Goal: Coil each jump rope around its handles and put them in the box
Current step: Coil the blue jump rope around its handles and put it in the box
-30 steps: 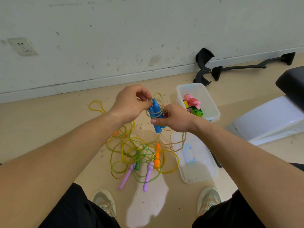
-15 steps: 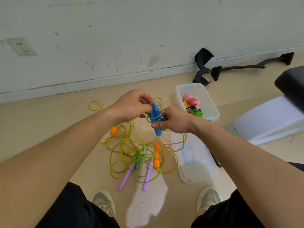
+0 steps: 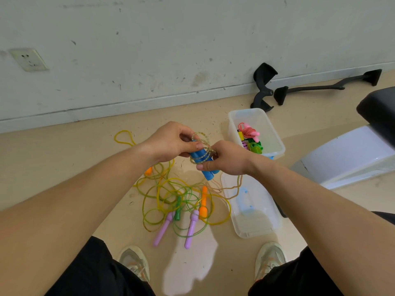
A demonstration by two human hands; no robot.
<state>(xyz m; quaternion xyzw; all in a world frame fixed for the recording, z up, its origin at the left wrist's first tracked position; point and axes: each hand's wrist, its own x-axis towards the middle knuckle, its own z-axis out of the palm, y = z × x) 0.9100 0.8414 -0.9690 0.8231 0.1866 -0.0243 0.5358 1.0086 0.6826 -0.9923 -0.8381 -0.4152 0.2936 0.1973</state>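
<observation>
Vs a sec ago, one more turn of the clear rope (image 3: pixel 201 136) stands up as a loop over the blue handles (image 3: pixel 208 175). The left hand (image 3: pixel 171 142) sits lower and nearer the right hand (image 3: pixel 227 160), thumb now down on the top of the bundle. We read that as another wrap going on, so coiling of this rope is well along but not done: a slack tail hangs from under the right hand onto the lid (image 3: pixel 254 212).

Left grip pinches the loop at the handles' top end. Right grip is closed round the handles and the wraps at mid-length. The bundle is in the air over the floor, above the tangle (image 3: pixel 177 195) of ropes not yet coiled and just left of the box (image 3: pixel 277 144), which already holds coiled ropes incl. a pink one.

The 2 handles lie side by side, parallel. They were near upright in view and now lean. Long axis runs from upper left, under the left thumb, to lower right. The free butt ends stick out below the right hand, pointing down twd us and the lid.
</observation>
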